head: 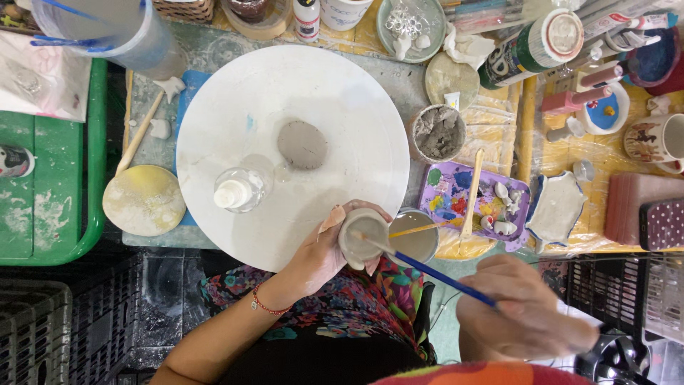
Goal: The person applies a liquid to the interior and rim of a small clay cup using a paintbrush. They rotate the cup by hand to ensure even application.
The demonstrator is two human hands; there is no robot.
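Left hand (324, 253) clamped round small clay cup (362, 235) — right hand (516, 310) pinching blue-handled brush (427, 269) into it.

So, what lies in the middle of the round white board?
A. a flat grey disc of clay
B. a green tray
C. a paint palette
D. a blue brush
A: a flat grey clay disc lies near the centre of the round white board, while the blue-handled brush is in the right hand, away from it.

grey clay cup (362, 235), blue-handled brush (434, 274), white wheel (285, 93)
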